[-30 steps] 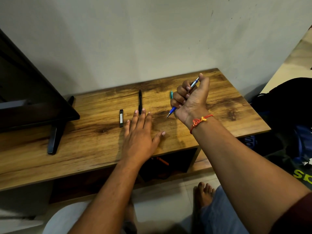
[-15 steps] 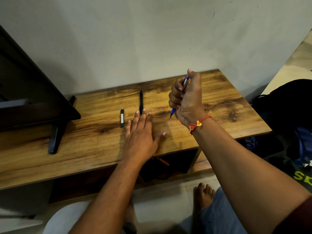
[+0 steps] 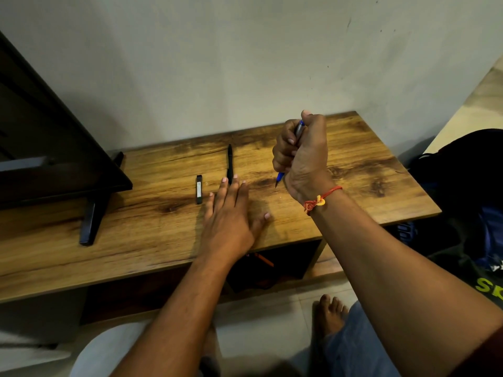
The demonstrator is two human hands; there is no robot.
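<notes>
Right grip (image 3: 302,156) fisted around a slim blue-and-silver click pen (image 3: 279,177), tip down over the brown wood-grain tabletop (image 3: 367,170).

The pen stands nearly upright inside the curled fingers. Only its blue point shows below the fist and a silver stretch near the top, where the thumb sits over the end, a hold that looks suited to pressing the clicker rather than writing. The point hangs just above the wood, apart from it as far as can be told. To the left of this fist and nearer the person, the left grip (image 3: 228,213) lies flat and holds nothing, fingers straight on the wood, probably as a brace. A long black pen (image 3: 230,164) lies just beyond its fingertips, and a short black stick with a white label (image 3: 199,189) lies just to its left.
</notes>
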